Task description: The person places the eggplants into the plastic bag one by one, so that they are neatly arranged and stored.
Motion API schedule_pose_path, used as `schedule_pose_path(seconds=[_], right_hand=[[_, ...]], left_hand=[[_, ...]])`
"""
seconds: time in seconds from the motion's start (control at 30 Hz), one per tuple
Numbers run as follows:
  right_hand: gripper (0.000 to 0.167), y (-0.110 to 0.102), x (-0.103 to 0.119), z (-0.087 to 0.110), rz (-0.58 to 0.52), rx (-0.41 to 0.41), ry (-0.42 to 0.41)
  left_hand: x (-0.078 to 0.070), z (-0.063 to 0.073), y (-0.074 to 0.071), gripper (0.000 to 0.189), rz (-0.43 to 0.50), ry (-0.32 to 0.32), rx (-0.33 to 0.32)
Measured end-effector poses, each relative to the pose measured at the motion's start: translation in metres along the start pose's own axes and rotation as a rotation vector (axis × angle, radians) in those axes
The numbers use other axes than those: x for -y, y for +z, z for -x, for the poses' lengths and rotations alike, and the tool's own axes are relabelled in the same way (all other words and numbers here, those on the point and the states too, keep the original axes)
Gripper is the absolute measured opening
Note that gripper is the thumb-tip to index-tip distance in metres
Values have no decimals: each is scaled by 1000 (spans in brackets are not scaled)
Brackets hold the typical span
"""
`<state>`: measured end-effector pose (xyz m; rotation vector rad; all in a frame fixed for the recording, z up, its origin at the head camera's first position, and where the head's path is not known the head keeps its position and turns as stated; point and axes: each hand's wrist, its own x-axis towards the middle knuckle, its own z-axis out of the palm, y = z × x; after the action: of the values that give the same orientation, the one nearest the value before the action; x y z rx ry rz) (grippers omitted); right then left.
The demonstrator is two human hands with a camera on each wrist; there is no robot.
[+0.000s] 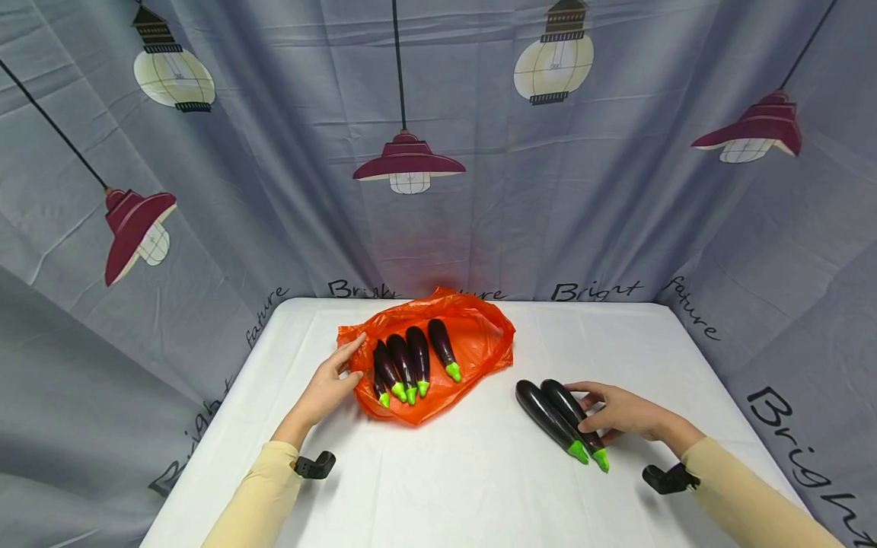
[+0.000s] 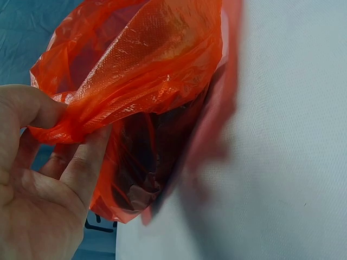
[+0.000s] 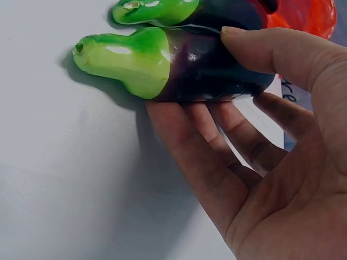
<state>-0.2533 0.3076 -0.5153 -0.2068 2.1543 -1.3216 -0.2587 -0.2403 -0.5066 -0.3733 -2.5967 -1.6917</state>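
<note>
An orange plastic bag [image 1: 479, 358] lies spread on the table with several dark eggplants [image 1: 418, 354] in it, their green stem ends toward me. My left hand [image 1: 332, 384] pinches the bag's left edge between thumb and fingers; the left wrist view shows the gathered plastic [image 2: 146, 86] close up. On the right, two larger eggplants lie side by side on the cloth. The left one [image 1: 544, 411] is untouched. Around the right eggplant [image 3: 211, 70] my right hand [image 1: 623, 415] has its thumb on top and its fingers along the side.
A white cloth covers the table [image 1: 438, 487]. Behind it hangs a grey-blue curtain [image 1: 274, 190] printed with lamps and lettering. A black wrist camera [image 1: 315, 466] sits on the left wrist and another camera [image 1: 670, 479] on the right.
</note>
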Motion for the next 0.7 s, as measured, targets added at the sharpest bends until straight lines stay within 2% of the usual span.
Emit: schedule_pose_path(seconds=[0.1, 0.3, 0.4, 0.47, 0.7], right_hand=[[83, -3, 2, -1, 5, 0, -7], [84, -11, 11, -2, 6, -14, -22], [84, -14, 17, -3, -1, -14, -42], [85, -16, 21, -5, -7, -13, -57], [86, -17, 35, -14, -39, -43, -65]], left_hand=[[-5, 1, 1, 70, 5, -4, -5], [-32, 8, 0, 67, 12, -11, 8], [-39, 10, -1, 67, 10, -9, 13], [-36, 9, 0, 67, 14, -8, 12], [-4, 1, 1, 70, 21, 0, -3]])
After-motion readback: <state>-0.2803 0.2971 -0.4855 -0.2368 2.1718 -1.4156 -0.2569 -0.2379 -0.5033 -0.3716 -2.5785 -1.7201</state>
